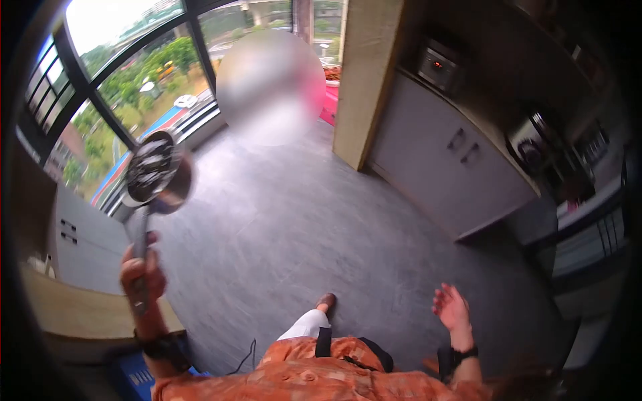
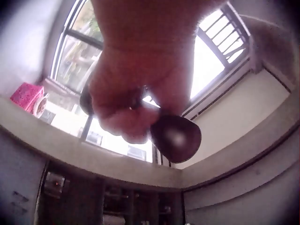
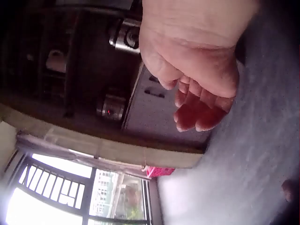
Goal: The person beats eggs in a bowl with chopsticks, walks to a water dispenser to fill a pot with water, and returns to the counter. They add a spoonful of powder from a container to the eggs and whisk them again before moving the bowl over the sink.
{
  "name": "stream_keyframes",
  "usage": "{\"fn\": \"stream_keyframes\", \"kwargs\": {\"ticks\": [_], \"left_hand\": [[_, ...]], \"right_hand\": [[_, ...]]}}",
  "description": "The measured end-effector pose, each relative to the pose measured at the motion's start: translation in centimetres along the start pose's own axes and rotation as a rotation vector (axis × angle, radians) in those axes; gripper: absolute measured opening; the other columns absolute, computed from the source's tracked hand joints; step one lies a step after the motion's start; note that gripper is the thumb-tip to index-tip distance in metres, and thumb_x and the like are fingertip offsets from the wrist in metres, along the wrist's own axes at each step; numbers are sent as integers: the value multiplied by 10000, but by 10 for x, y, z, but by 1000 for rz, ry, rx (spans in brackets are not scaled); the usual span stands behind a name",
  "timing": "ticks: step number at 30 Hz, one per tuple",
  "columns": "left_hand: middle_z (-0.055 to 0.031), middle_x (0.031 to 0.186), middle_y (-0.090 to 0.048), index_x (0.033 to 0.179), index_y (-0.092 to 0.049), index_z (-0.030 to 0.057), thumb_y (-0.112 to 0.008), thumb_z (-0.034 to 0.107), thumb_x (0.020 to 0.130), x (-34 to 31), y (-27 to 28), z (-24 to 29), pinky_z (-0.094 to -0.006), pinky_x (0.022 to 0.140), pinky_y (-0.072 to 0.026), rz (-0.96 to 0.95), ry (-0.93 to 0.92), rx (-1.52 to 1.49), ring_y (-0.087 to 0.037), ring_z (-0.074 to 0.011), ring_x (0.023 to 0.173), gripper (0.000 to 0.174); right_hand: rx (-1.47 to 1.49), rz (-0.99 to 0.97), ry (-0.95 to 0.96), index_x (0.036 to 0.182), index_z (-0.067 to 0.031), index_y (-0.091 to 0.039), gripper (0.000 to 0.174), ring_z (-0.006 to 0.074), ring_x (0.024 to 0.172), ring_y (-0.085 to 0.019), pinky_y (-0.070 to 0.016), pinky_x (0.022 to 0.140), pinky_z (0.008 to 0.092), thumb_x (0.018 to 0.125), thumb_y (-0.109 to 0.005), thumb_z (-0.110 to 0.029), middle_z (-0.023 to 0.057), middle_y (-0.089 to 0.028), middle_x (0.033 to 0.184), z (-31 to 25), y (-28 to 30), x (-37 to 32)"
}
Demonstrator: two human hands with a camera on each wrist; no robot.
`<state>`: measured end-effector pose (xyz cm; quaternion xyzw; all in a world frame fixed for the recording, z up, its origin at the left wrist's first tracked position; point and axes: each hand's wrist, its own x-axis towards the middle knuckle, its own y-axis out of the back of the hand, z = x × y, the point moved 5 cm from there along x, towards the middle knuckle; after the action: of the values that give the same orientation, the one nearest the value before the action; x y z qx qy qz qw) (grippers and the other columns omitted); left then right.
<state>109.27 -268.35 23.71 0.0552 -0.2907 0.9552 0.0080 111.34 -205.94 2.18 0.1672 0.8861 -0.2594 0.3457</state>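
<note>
My left hand (image 1: 142, 271) grips the long handle of a saucepan (image 1: 175, 184), held out ahead on the left at about window height. The pan has a dark inside with shiny light streaks, and a brownish outer wall. From below, the left wrist view shows the curled fingers of the left hand (image 2: 133, 103), with the rounded dark end of the handle (image 2: 177, 139) sticking out beside them. Over the floor on the right hangs my right hand (image 1: 451, 309), holding nothing. Its fingers are loosely bent in the right wrist view, where the palm side of the right hand (image 3: 197, 79) shows.
Grey floor (image 1: 267, 234) stretches ahead. A low cabinet (image 1: 448, 150) on the right carries a small appliance (image 1: 438, 65) with a red light. Another cabinet (image 1: 90, 240) stands left, beneath large windows. A blue crate (image 1: 137, 377) sits at lower left, near a dark cable (image 1: 246, 357).
</note>
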Motion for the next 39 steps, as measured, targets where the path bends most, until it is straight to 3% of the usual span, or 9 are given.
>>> {"fn": "stream_keyframes", "kwargs": {"ticks": [5, 9, 15, 23, 26, 31, 39], "left_hand": [[-80, 488, -422, 1106, -345, -106, -547, 151, 704, 110, -107, -93, -248, 283, -266, -99, 219, 16, -328, -124, 305, 518], [-104, 488, -464, 1030, -416, -77, -567, 138, 629, 181, -186, -162, -241, 311, -290, -221, 421, 44, -357, -126, 323, 479], [-107, 487, -469, 1008, -421, -76, -580, 141, 613, 242, -318, -275, -238, 312, -290, -421, 547, 109, -362, -127, 319, 478], [-101, 495, -472, 1009, -426, -89, -588, 129, 556, 254, -523, -423, -234, 326, -274, -604, 734, 79, -380, -133, 340, 528], [-111, 513, -482, 1008, -436, -88, -581, 113, 551, 253, -588, -466, -242, 345, -291, -696, 852, 110, -407, -152, 365, 519], [-121, 574, -511, 1045, -429, -97, -571, 55, 592, 253, -710, -563, -258, 399, -361, -953, 1078, 26, -483, -176, 436, 498], [-103, 615, -513, 1092, -415, -59, -597, 69, 672, 268, -889, -695, -258, 454, -383, -1308, 1162, -109, -501, -161, 504, 476]], "right_hand": [[102, 176, 142, 987, -160, -579, 236, 172, 718, -565, -451, 588, 347, 877, -494, -352, 5, -610, 852, -39, 76, -12], [220, 305, 124, 975, -161, -579, 239, 174, 710, -567, -455, 583, 355, 882, -480, -357, 5, -610, 836, -39, 135, -28], [387, 427, 143, 988, -160, -568, 244, 180, 722, -567, -456, 589, 361, 891, -470, -361, 14, -599, 831, -49, 226, -35], [530, 491, 185, 1016, -170, -565, 245, 188, 748, -580, -469, 617, 363, 899, -461, -359, 18, -611, 866, -136, 367, -43], [537, 451, 285, 1021, -155, -565, 251, 198, 742, -589, -478, 625, 369, 900, -459, -347, 30, -624, 875, -173, 400, -42], [589, 488, 302, 1033, -132, -562, 268, 201, 750, -589, -477, 621, 374, 897, -466, -341, 47, -627, 873, -237, 467, -22], [748, 676, 356, 1058, -93, -527, 284, 207, 718, -560, -438, 598, 351, 897, -469, -320, 68, -596, 877, -300, 567, -5]]}}
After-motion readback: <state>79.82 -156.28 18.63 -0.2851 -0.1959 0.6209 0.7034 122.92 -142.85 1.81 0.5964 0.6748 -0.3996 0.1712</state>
